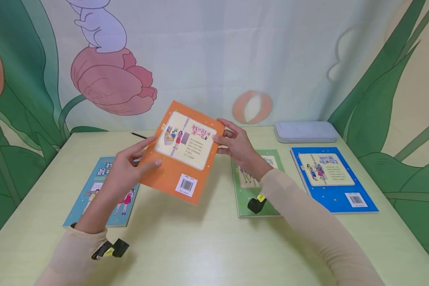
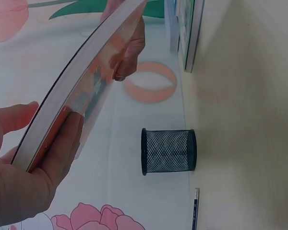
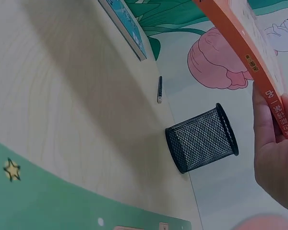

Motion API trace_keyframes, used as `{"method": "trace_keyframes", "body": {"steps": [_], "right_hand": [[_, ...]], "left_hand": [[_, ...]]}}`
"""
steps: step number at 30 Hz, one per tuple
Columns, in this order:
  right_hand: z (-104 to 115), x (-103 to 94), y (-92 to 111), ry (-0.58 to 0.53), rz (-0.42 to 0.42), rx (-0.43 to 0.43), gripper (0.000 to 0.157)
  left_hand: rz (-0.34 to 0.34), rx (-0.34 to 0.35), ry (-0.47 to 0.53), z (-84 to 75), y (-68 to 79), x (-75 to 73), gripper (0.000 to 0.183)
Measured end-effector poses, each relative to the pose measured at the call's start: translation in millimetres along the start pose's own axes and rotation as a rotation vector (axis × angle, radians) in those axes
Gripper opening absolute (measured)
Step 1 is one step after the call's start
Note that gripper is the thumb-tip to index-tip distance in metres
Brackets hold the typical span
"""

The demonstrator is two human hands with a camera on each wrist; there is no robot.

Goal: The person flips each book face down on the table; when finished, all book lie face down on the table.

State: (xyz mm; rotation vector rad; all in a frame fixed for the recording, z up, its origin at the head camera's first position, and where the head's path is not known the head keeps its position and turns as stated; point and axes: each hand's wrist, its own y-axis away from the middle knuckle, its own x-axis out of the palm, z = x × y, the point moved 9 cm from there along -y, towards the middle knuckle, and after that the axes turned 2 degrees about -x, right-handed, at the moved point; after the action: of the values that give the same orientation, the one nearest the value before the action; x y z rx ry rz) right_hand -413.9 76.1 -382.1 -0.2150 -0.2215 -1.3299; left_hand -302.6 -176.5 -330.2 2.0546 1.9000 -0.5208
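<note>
Beige sleeves (image 1: 307, 210) foremost; left hand (image 1: 126, 169), right hand (image 1: 238, 145) grip tilted orange book (image 1: 184, 153) above pale tabletop (image 1: 207, 254), barcode (image 1: 186, 185) showing.

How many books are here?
4: orange book, held up; on the table, light-blue book at left, green book right of center, blue book far right. Others may be hidden.

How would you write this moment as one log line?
hands: gripping orange book | state: raised, tilted | on table: green book, blue book, mesh cup
</note>
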Motion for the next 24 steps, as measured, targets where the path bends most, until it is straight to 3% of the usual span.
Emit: {"method": "trace_keyframes", "body": {"steps": [6, 14, 24], "right_hand": [[3.2, -1.0, -3.4, 0.055, -0.001, -0.003, 0.062], [-4.0, -2.8, -8.5, 0.109, 0.013, 0.030, 0.063], [-21.7, -0.5, -15.3, 0.260, 0.024, 0.075, 0.063]], "left_hand": [[0.104, -0.046, -0.064, 8.8, 0.9, 11.3, 0.076], [0.221, -0.034, -0.149, 20.4, 3.8, 24.3, 0.076], [0.242, -0.055, -0.262, 41.6, 1.4, 32.8, 0.075]]}}
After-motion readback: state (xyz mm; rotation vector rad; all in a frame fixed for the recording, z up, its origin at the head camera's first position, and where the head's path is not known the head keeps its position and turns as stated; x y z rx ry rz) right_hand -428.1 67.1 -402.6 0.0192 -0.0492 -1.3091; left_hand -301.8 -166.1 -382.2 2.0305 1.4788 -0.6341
